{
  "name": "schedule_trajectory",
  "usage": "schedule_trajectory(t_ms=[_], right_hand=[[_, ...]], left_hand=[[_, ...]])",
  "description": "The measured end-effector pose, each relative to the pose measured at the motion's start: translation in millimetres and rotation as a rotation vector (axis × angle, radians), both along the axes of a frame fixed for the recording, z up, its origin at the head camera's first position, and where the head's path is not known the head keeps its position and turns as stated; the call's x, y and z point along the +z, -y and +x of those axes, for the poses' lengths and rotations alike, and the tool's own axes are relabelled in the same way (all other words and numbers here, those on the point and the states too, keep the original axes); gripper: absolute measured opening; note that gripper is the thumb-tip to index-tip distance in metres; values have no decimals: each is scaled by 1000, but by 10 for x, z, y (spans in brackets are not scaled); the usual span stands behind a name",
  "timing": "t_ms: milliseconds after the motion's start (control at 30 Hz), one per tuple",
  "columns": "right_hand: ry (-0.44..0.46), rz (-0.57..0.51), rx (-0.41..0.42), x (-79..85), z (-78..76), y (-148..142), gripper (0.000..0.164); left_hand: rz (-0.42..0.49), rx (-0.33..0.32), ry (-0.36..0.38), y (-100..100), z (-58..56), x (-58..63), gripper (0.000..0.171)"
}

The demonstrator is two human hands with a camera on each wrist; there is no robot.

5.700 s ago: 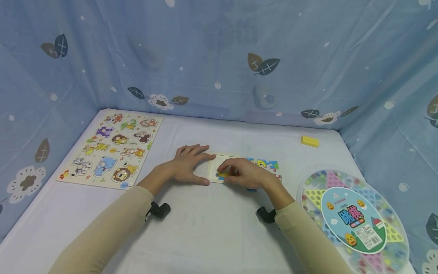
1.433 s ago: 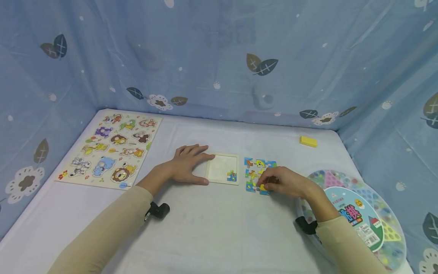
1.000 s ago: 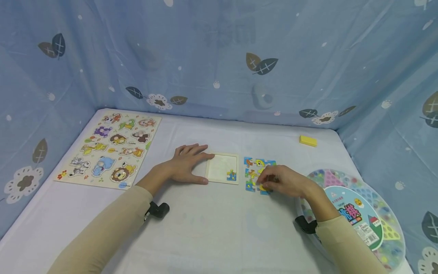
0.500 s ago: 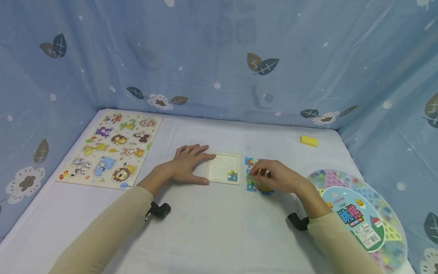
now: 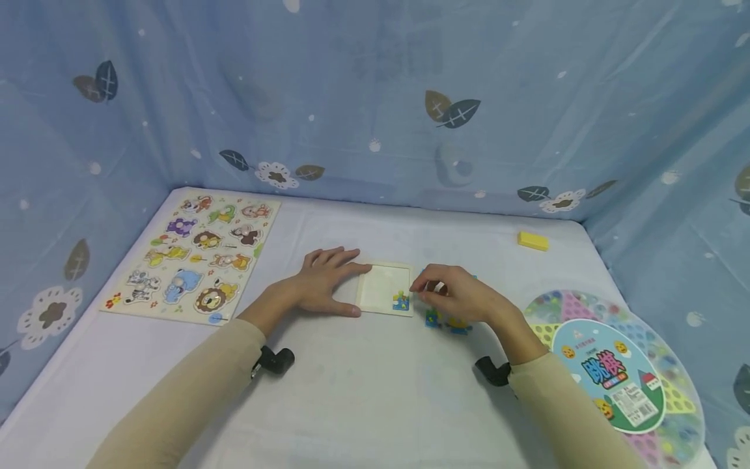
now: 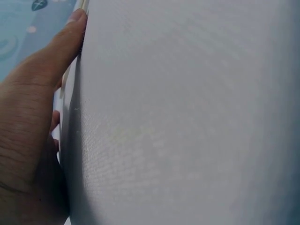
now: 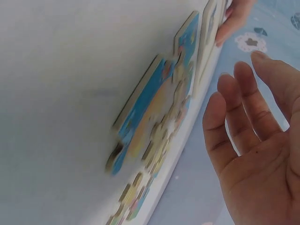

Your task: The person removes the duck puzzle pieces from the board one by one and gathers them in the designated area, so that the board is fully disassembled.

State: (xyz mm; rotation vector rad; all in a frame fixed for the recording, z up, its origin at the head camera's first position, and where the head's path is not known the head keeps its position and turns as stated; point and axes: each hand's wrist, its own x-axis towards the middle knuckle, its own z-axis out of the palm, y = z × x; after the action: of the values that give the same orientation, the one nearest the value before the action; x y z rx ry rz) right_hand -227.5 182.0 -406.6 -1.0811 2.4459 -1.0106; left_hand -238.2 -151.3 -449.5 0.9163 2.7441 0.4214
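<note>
My left hand (image 5: 325,283) rests spread at the left side of a small wooden puzzle tray (image 5: 383,312), its thumb and index fingertip touching the rim. In the tray's lower right corner lies a blue and yellow jigsaw piece (image 5: 401,302). Just past the tray's right rim hovers my right hand (image 5: 457,293), fingers bent, thumb and index tips close together. Loose jigsaw pieces (image 5: 432,318) lie under it, partly covered. The right wrist view shows the right hand (image 7: 262,140) with curved fingers and no piece visible; its index finger is hidden, so any pinched piece cannot be confirmed.
An animal knob puzzle board (image 5: 190,257) lies at the left. At the right stands a round Chinese checkers box (image 5: 606,374). A yellow block (image 5: 532,241) sits near the back right edge. Blue patterned curtains (image 5: 375,98) surround the white table (image 5: 363,391).
My right hand left the tray, lingered over the loose pieces, then moved left to the tray's right rim. The corner piece it held earlier lies in the tray. My left hand stays put.
</note>
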Motion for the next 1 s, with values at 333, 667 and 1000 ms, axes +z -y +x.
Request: schedule_trajectory(t_ms=[333, 667, 1000], right_hand=[[1, 3, 27, 9, -18, 215, 17], [43, 79, 21, -6, -25, 297, 24], [-32, 206, 23, -14, 23, 357, 22]], left_hand=[[-8, 22, 22, 18, 19, 8, 93], [19, 1, 14, -28, 17, 23, 92], [6, 9, 2, -10, 19, -1, 92]])
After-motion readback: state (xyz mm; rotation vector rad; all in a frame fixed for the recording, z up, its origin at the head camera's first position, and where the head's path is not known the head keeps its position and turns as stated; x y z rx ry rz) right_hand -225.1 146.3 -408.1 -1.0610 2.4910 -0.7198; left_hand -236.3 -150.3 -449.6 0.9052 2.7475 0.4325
